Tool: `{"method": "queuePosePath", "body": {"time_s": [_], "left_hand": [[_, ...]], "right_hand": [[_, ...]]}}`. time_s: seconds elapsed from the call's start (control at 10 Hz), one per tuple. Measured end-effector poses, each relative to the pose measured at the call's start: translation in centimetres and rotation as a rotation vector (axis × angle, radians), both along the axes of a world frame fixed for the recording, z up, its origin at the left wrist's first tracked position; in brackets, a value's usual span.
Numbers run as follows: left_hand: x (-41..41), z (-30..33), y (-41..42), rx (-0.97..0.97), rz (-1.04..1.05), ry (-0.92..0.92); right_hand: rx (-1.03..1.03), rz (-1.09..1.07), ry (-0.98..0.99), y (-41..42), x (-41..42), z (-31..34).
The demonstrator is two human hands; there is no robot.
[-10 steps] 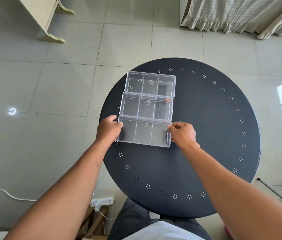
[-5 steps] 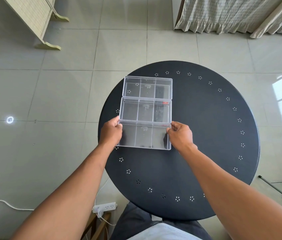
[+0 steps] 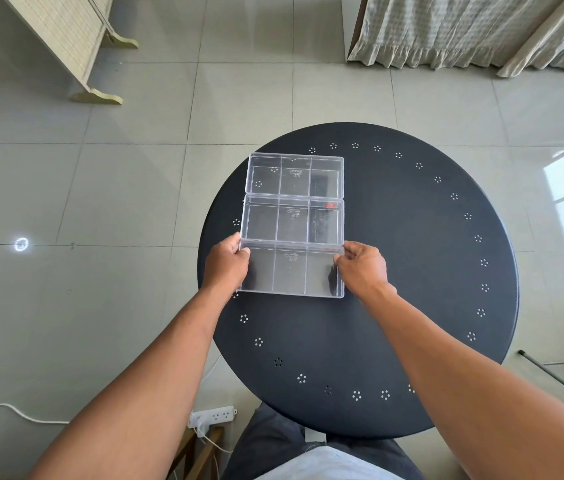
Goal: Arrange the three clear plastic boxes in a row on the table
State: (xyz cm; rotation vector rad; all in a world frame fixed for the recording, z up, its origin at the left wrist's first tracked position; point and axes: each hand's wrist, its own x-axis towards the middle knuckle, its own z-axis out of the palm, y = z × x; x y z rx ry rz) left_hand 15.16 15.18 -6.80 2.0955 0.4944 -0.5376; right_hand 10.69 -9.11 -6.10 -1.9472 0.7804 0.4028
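Observation:
Three clear plastic boxes, each split into three compartments, lie one behind the other on the left part of the round black table [image 3: 412,271]. The far box [image 3: 294,174] touches the middle box [image 3: 292,221], which has a small red mark at its right end. The near box [image 3: 291,270] butts against the middle one. My left hand [image 3: 227,266] grips the near box's left end and my right hand [image 3: 363,268] grips its right end.
The table's left edge runs just beside the boxes. On the tiled floor are a white power strip [image 3: 213,415] with a cable, a folding screen [image 3: 66,39] at the far left, curtains [image 3: 464,29] at the far right, and metal rods [image 3: 557,375] at the right.
The near box, held at both ends, has been squared up against the middle box. My head has tilted, so the table sits lower in view. The two far boxes have not moved.

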Motion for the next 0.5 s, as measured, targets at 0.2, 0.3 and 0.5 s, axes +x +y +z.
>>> {"method": "queuePosePath", "body": {"time_s": [0.2, 0.3, 0.5], "left_hand": [[-0.5, 0.1, 0.3, 0.021, -0.029, -0.013], [-0.9, 1.1, 0.0, 0.058, -0.009, -0.033], [-4.1, 3.6, -2.2, 0.168, -0.049, -0.399]], "right_hand": [[0.032, 0.009, -0.014, -0.4, -0.3, -0.2], [0.048, -0.019, -0.028, -0.6, -0.6, 0.3], [0.049, -0.130, 0.002, -3.0, -3.3, 2.4]]}}
